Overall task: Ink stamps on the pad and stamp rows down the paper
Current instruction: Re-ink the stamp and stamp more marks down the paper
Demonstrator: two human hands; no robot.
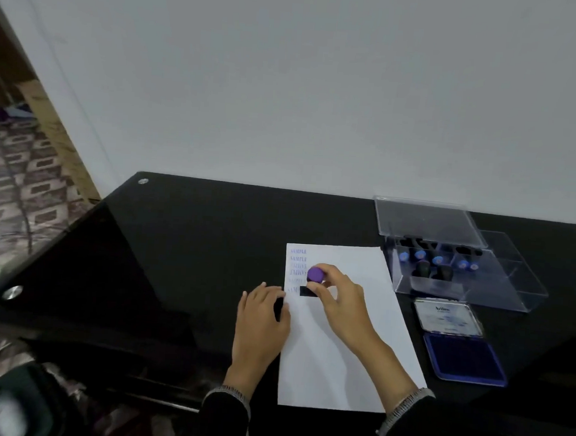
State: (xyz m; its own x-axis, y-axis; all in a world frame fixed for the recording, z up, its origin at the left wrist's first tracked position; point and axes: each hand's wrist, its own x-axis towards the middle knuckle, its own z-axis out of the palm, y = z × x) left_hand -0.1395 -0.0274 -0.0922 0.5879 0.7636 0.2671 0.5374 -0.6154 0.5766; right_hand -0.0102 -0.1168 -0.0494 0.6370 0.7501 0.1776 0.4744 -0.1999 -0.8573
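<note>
A white sheet of paper [342, 356] lies on the black table, with a column of blue "SAMPLE" prints [298, 262] down its upper left edge. My right hand [340, 298] grips a stamp with a purple round knob [315, 274]. The stamp's black base [306, 291] is down on the paper just below the prints. My left hand [262, 312] rests with fingers flat on the paper's left edge. The open ink pad [463, 358], dark blue, lies to the right of the paper with its lid [447, 318] folded back.
A clear plastic box [459, 268] holding several more stamps stands at the back right, its lid raised. The black glass table [176, 251] has its left corner edge near a patterned floor. A pale wall runs behind the table.
</note>
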